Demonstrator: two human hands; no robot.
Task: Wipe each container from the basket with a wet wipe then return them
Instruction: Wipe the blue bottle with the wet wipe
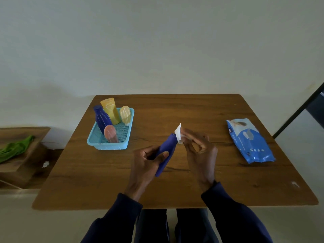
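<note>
My left hand grips a dark blue container, tilted, above the middle of the wooden table. My right hand pinches a white wet wipe against the container's far end. At the table's back left sits a light blue basket with several containers standing in it: a blue bottle, a yellow tube, a pale yellow one and a pink one.
A blue pack of wet wipes lies on the table's right side. Left of the table, a low wooden shelf holds a green cloth and a scrap of white paper. A dark frame stands at the right.
</note>
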